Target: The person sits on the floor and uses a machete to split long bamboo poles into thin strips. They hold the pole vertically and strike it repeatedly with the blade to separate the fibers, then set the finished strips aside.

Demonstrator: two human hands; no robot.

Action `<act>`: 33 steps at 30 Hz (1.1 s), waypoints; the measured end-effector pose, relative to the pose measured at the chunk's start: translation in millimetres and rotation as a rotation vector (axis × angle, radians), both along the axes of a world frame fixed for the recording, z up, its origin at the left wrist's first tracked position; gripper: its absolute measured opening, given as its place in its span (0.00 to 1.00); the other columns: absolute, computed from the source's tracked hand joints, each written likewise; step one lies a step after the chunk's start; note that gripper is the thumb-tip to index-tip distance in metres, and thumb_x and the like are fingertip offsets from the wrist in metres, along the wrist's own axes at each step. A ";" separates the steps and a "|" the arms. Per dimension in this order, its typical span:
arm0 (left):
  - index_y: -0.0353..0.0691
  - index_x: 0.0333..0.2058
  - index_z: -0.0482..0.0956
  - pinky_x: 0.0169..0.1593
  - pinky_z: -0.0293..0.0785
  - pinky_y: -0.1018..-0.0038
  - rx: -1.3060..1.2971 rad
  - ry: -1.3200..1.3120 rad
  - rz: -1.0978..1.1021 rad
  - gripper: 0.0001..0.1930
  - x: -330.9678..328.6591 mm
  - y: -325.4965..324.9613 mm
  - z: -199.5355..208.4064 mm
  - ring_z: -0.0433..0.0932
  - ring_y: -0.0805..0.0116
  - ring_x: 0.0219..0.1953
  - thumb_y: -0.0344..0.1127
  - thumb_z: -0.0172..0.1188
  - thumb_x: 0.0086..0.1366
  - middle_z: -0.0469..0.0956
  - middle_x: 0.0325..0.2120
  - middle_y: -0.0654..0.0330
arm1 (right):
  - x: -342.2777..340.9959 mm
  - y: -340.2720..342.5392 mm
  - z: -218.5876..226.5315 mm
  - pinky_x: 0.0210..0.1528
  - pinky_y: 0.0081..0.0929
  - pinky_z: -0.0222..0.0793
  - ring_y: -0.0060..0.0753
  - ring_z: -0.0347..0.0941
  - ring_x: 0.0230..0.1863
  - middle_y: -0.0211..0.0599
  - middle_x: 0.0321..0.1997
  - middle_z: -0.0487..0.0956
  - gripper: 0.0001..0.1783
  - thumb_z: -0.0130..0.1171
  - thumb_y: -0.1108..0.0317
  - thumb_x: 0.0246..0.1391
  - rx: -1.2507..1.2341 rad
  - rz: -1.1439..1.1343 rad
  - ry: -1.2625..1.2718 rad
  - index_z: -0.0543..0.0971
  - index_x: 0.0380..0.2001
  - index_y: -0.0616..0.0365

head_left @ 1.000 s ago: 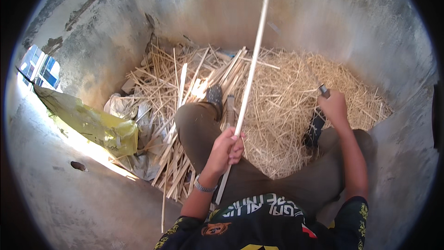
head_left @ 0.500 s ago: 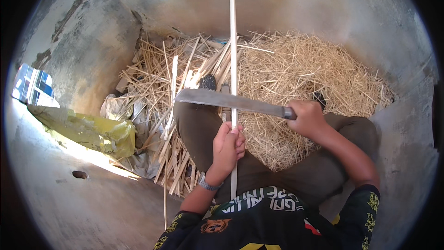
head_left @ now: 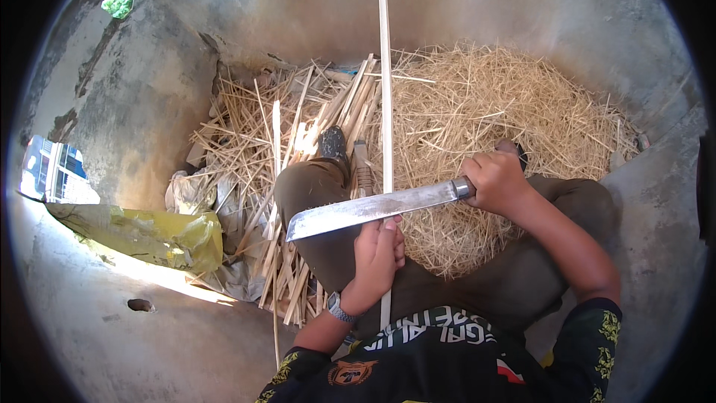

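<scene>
My right hand (head_left: 495,180) is closed round the dark handle of a machete (head_left: 377,209). Its broad, worn blade points left, lying across a long pale strip of split wood or bamboo (head_left: 385,97). That strip runs upright through the middle of the view, from the top edge down toward my shirt. Just under the blade, my left hand (head_left: 377,255) grips the strip between thumb and fingers, close to the blade's lower edge. Part of the strip is hidden behind the blade and my fingers.
Between my bent legs and beyond lies a heap of thin shavings (head_left: 477,116). Several split sticks (head_left: 298,283) are piled at the left, near a yellow plastic sheet (head_left: 171,239). Another wooden-handled tool (head_left: 362,168) rests by my foot. Concrete walls (head_left: 477,7) surround me.
The machete blade has turned over to show its brighter face, and its tip has swung down toward me. It now sits lower on the strip, by my left hand.
</scene>
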State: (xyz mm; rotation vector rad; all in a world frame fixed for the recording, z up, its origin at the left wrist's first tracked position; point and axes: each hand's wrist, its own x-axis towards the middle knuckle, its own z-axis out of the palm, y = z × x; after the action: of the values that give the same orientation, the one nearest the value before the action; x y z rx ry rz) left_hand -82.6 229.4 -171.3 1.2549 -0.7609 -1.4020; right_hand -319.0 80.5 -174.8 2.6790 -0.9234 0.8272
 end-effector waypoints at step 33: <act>0.40 0.37 0.67 0.16 0.57 0.83 0.027 -0.051 -0.261 0.15 0.2 4.9 4.4 0.61 0.84 0.13 0.45 0.47 0.80 0.64 0.18 0.70 | -56.2 -72.9 40.3 0.25 0.40 0.72 0.33 0.73 0.16 0.33 0.16 0.76 0.05 0.61 0.65 0.47 0.395 -0.671 -0.056 0.80 0.23 0.53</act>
State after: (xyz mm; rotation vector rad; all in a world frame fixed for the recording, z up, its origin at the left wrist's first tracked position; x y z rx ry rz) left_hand -82.4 234.3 -166.8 1.2499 -0.9710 -1.5984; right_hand -375.3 7.6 -134.5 2.3443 -2.0140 0.6031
